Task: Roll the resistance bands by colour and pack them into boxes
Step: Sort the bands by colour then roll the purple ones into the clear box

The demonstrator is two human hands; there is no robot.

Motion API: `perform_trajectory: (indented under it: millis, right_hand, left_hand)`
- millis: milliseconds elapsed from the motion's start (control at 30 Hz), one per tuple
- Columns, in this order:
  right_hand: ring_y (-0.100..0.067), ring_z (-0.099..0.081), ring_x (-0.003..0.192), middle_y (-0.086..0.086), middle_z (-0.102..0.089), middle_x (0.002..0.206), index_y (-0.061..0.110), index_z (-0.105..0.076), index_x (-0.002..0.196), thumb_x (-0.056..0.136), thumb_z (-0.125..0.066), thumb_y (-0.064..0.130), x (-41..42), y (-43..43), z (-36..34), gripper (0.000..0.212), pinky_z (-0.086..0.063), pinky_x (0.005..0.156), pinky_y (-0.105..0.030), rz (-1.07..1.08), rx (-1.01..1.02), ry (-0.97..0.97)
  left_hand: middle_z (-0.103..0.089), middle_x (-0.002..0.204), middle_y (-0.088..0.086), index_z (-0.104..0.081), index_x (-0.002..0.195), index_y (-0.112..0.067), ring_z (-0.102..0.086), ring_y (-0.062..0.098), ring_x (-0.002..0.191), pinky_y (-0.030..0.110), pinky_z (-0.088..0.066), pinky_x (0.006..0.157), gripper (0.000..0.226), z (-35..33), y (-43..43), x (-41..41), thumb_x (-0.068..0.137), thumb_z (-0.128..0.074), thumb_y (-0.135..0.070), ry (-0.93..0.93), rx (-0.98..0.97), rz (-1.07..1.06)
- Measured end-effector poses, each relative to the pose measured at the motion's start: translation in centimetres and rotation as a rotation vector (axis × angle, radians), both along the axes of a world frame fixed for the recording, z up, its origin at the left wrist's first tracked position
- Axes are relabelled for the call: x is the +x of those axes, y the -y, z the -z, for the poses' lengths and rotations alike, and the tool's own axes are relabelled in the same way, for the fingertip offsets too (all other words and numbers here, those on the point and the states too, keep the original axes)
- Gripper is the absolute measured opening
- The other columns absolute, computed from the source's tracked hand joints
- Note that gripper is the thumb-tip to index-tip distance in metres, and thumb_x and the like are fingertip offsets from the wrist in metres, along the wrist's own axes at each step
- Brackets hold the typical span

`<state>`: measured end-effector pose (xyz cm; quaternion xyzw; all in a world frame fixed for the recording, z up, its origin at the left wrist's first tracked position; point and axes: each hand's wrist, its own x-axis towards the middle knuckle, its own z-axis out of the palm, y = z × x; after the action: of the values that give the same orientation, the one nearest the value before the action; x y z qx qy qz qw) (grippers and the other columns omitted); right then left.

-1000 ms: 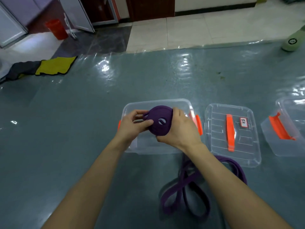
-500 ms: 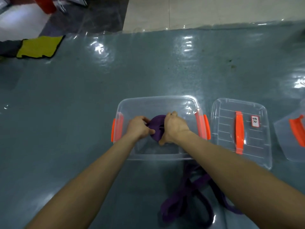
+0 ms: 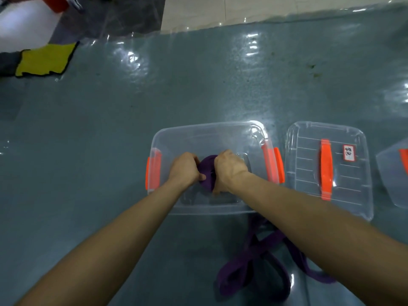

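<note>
Box (image 3: pixel 207 129), clear plastic with orange latches at left and right ends, stands open on a glossy grey-green floor sheet (image 3: pixel 99 140) that fills most of the view.

Lid (image 3: pixel 353 195): clear, lies flat on the sheet just right of the box. It has an orange handle down the middle and a small white label; the writing is not legible.

Second clear container (image 3: pixel 393 173): cut off at the right edge, orange part showing.

Loose purple bands (image 3: pixel 249 259): tangled on the sheet just near of the box, partly under the right forearm.

Yellow cloth (image 3: pixel 44 60): far left, well apart from the boxes.

Left hand (image 3: pixel 185 168) and right hand (image 3: pixel 229 171): close together inside the box, fingers curled, both clamped on the rolled purple band (image 3: pixel 207 173) between them. The roll is low in the box, about mid-length. Contact with the box floor: cannot tell.
</note>
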<state>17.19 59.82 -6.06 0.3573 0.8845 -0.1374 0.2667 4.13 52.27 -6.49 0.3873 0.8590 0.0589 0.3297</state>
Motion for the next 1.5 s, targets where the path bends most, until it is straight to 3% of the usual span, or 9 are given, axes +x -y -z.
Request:
perform_trajectory:
  millis: [167, 300, 367, 533, 833, 1000, 1100, 1300, 1500]
  right_hand:
    - [-0.022, -0.058, 0.095, -0.002, -0.06, 0.094, 0.019, -0.059, 0.098, 0.064, -0.087, 0.079, 0.0, -0.6, -1.2, 0.075, -0.048, 0.074, -0.031, -0.079, -0.025, 0.084]
    - [-0.036, -0.068, 0.12, -0.017, -0.07, 0.128, 0.004, -0.069, 0.127, 0.106, -0.063, 0.041, 1.1, -2.9, -1.1, 0.043, -0.056, 0.093, -0.039, 0.209, -0.146, -0.081]
    - [-0.039, -0.066, 0.126, -0.02, -0.067, 0.136, 0.005, -0.068, 0.135, 0.108, -0.056, 0.024, 1.7, -3.4, -0.9, 0.035, -0.056, 0.1, -0.041, 0.348, -0.108, -0.125]
    - [-0.035, -0.066, 0.131, -0.017, -0.068, 0.14, 0.007, -0.069, 0.135, 0.107, -0.061, 0.026, 1.0, -3.6, -0.1, 0.034, -0.057, 0.102, -0.04, 0.486, -0.076, -0.11]
    - [-0.035, -0.058, 0.139, -0.013, -0.057, 0.152, 0.02, -0.06, 0.153, 0.113, -0.046, 0.023, 0.9, -3.7, -0.4, 0.042, -0.052, 0.108, -0.039, 0.321, -0.133, -0.044]
    - [-0.035, -0.067, 0.125, -0.017, -0.069, 0.136, 0.003, -0.069, 0.13, 0.11, -0.051, 0.02, 3.1, -0.9, -3.5, 0.031, -0.054, 0.1, -0.038, 0.168, -0.157, -0.031]
    - [-0.04, -0.068, 0.115, -0.02, -0.069, 0.127, 0.004, -0.066, 0.122, 0.101, -0.053, 0.009, 6.0, 1.3, -6.0, 0.025, -0.057, 0.093, -0.041, 0.157, -0.158, -0.189]
    - [-0.028, -0.068, 0.104, -0.006, -0.071, 0.117, 0.008, -0.073, 0.119, 0.092, -0.058, -0.008, 13.4, 7.3, -9.7, 0.035, -0.057, 0.091, -0.043, 0.323, 0.141, -0.957]
    - [-0.022, -0.069, 0.097, -0.003, -0.071, 0.11, 0.006, -0.075, 0.107, 0.091, -0.061, -0.009, 19.6, 11.1, -7.4, 0.026, -0.056, 0.09, -0.033, 0.469, 0.345, -1.113]
  left_hand:
    - [-0.079, 0.104, 0.015, -0.079, 0.108, -0.008, -0.074, 0.035, 0.101, 0.045, -0.062, 0.091, 0.045, -0.7, -0.4, 0.3, 0.072, -0.101, -0.024, -0.071, -0.027, 0.085]
    - [-0.079, 0.11, 0.015, -0.077, 0.113, -0.008, -0.074, 0.036, 0.105, 0.047, -0.061, 0.095, 0.053, -1.0, -0.4, 0.0, 0.071, -0.103, -0.024, -0.035, -0.04, 0.051]
    - [-0.077, 0.113, 0.015, -0.076, 0.115, -0.009, -0.073, 0.036, 0.108, 0.047, -0.06, 0.097, 0.055, -1.0, -0.4, -0.2, 0.071, -0.103, -0.025, -0.019, -0.041, 0.042]
    - [-0.077, 0.114, 0.015, -0.074, 0.116, -0.008, -0.072, 0.036, 0.108, 0.048, -0.06, 0.097, 0.056, -0.7, -0.5, -0.4, 0.071, -0.103, -0.026, -0.01, -0.05, 0.049]
    - [-0.076, 0.112, 0.013, -0.072, 0.111, -0.009, -0.072, 0.035, 0.106, 0.049, -0.06, 0.098, 0.057, -0.2, -1.1, -1.0, 0.069, -0.105, -0.029, -0.023, -0.088, 0.079]
    - [-0.073, 0.115, 0.014, -0.068, 0.117, -0.007, -0.071, 0.037, 0.107, 0.047, -0.06, 0.094, 0.064, -0.4, -0.9, -0.6, 0.071, -0.103, -0.036, -0.138, -0.095, 0.161]
    - [-0.072, 0.113, 0.015, -0.065, 0.118, -0.008, -0.072, 0.038, 0.105, 0.041, -0.055, 0.081, 0.066, -1.0, -1.0, 0.0, 0.076, -0.098, -0.047, -0.317, -0.106, 0.289]
    - [-0.074, 0.118, 0.016, -0.071, 0.121, -0.008, -0.071, 0.038, 0.109, 0.042, -0.055, 0.084, 0.054, -2.0, -0.9, 0.7, 0.088, -0.088, -0.048, -0.306, -0.128, 0.387]
    - [-0.076, 0.13, 0.006, -0.067, 0.142, -0.016, -0.072, 0.029, 0.111, 0.041, -0.06, 0.096, 0.055, -3.7, 1.2, 1.3, 0.09, -0.083, -0.029, -0.097, -0.047, 0.301]
